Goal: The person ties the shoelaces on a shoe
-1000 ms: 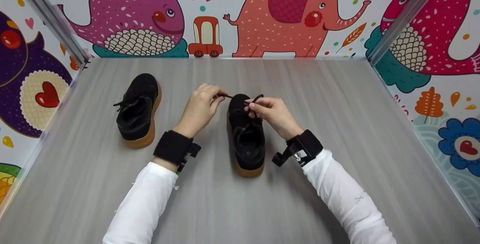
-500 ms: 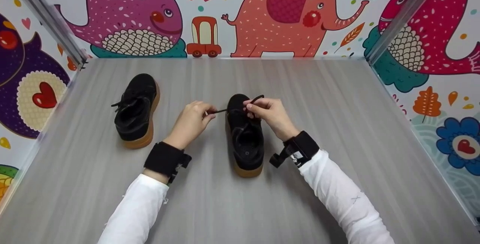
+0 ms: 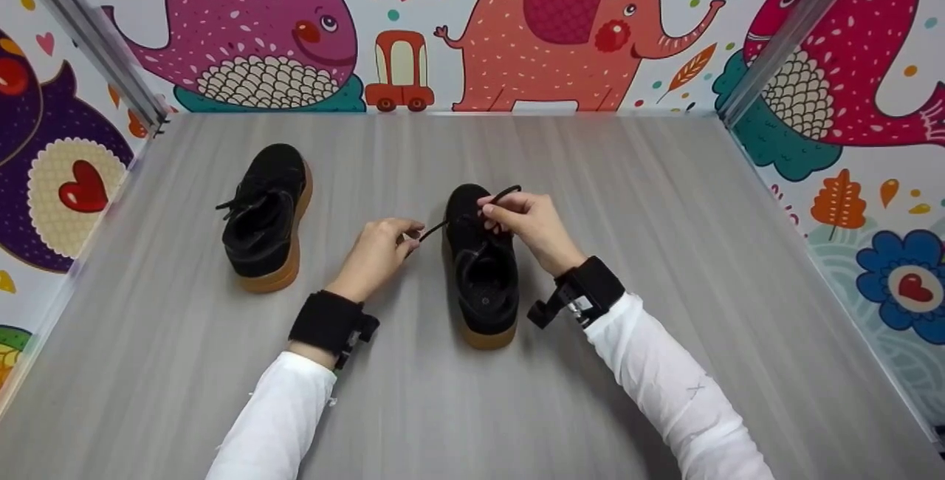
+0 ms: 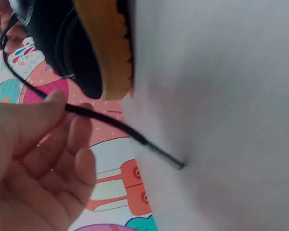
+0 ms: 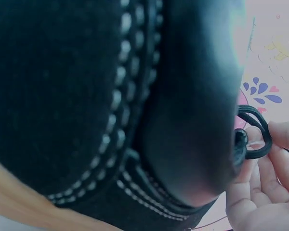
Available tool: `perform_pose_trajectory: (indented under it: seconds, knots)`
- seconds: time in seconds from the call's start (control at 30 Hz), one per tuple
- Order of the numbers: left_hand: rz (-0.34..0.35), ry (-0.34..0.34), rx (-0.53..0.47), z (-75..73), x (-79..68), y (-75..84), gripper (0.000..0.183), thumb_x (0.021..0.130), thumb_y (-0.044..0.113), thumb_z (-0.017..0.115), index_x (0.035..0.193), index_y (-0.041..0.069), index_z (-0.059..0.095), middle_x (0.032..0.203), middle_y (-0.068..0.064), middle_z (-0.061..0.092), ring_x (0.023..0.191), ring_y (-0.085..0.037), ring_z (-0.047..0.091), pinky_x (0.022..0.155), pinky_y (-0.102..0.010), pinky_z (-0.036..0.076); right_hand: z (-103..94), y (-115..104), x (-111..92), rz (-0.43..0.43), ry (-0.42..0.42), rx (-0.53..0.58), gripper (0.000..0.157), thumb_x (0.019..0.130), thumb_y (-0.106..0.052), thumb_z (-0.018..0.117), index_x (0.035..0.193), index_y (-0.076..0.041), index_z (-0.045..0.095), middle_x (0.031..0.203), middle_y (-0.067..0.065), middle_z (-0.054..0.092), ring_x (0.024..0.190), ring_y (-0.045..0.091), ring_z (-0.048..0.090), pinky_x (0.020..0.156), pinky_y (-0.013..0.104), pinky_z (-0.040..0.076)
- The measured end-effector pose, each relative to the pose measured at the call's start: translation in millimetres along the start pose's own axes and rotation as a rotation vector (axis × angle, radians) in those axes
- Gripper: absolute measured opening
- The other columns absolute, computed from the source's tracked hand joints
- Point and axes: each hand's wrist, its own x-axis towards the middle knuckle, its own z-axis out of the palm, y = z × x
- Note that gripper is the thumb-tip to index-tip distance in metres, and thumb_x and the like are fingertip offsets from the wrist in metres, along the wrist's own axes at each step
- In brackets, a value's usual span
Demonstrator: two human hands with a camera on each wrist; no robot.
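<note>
A black shoe with a tan sole stands upright mid-table, toe pointing away from me. At its left side my left hand pinches one end of the black shoelace between thumb and fingers. The lace's tip sticks out past the fingertips in the left wrist view. My right hand is over the front right of the shoe, pinching a loop of the lace close to the upper. A free lace end rises above that hand. The fingers partly hide the lacing.
A matching black shoe stands to the left, its laces sticking out to its left side. Wood-grain tabletop surrounds both shoes. Printed cartoon panels wall the back and both sides.
My left hand has moved down and left, drawing its lace end out beside the shoe; the lace now slants down to it. The right hand stays nearly in place.
</note>
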Motion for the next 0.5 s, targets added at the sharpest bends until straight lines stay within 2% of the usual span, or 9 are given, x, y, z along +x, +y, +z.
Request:
perform_pose_trajectory:
  seconds: [0.13, 0.27, 0.4, 0.5]
  knots:
    - [-0.046, -0.048, 0.002, -4.6, -0.4, 1.2, 0.021, 0.083, 0.005, 0.07, 0.102, -0.001, 0.071, 0.093, -0.013, 0.071, 0.079, -0.025, 0.065, 0.069, -0.038, 0.052, -0.6, 0.1, 1.5, 0.007, -0.002, -0.004, 0.025, 0.087, -0.016, 0.069, 0.099, 0.006, 0.07, 0.101, 0.012, 0.07, 0.07, 0.013, 0.059, 0.063, 0.023, 0.047]
    - [-0.071, -0.099, 0.02, -2.2, -1.4, -0.3, 0.017, 0.081, 0.007, 0.073, 0.096, 0.001, 0.073, 0.091, -0.012, 0.072, 0.079, -0.024, 0.066, 0.07, -0.037, 0.052, -2.1, 0.1, 2.9, 0.018, 0.001, -0.013, 0.024, 0.087, -0.016, 0.069, 0.098, 0.005, 0.07, 0.101, 0.011, 0.07, 0.07, 0.013, 0.059, 0.063, 0.023, 0.047]
    - [-0.077, -0.11, 0.038, 0.2, -2.4, -2.7, 0.01, 0.083, 0.007, 0.071, 0.091, 0.003, 0.074, 0.089, -0.01, 0.072, 0.081, -0.024, 0.067, 0.073, -0.037, 0.053, -3.9, -1.5, 3.2, 0.017, -0.013, -0.019, 0.023, 0.087, -0.017, 0.069, 0.095, 0.004, 0.07, 0.103, 0.015, 0.069, 0.072, 0.013, 0.059, 0.064, 0.023, 0.047]
    - [-0.072, -0.112, 0.038, -3.3, -2.1, 1.3, 0.008, 0.083, 0.006, 0.07, 0.089, 0.003, 0.074, 0.087, -0.01, 0.072, 0.079, -0.023, 0.067, 0.071, -0.036, 0.053, -5.1, -3.4, 3.1, -0.002, -0.018, -0.026, 0.02, 0.087, -0.016, 0.068, 0.091, 0.004, 0.07, 0.102, 0.015, 0.07, 0.072, 0.013, 0.059, 0.064, 0.023, 0.047]
